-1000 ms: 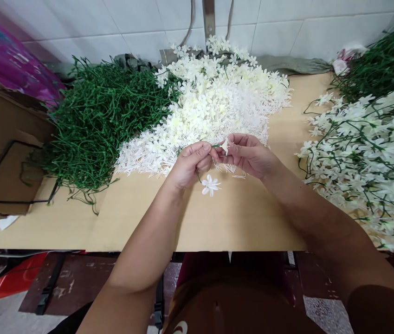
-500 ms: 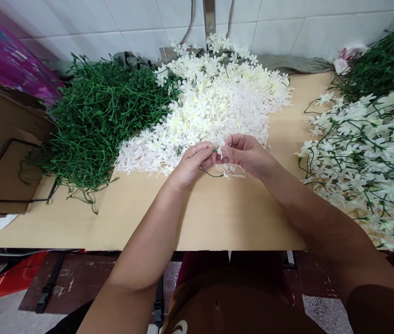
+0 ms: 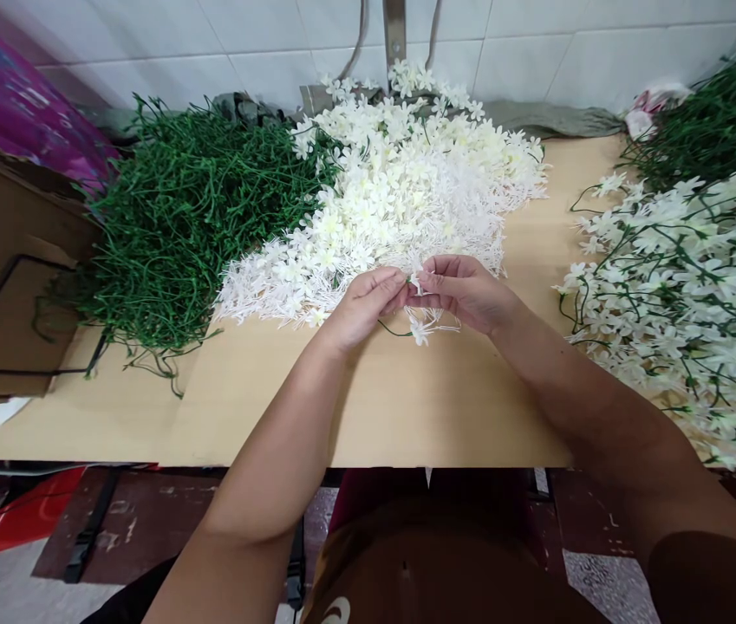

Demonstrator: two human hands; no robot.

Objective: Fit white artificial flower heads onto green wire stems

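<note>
A tan bench (image 3: 381,407) stands against a white tiled wall (image 3: 537,65). Wiry green stems (image 3: 198,217) are heaped beside a mound of thin-petalled white flowers (image 3: 394,191). Near its front edge, the left hand (image 3: 362,308), fingers together, pinches a slender stem (image 3: 396,333) ending in a bloom (image 3: 419,330); the right hand's (image 3: 468,293) fingers pinch a small blossom (image 3: 415,282).

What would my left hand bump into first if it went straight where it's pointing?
Your left hand would probably meet the small white flower between your hands, then your right hand. They're so close together that the exact order is hard to tell.
</note>
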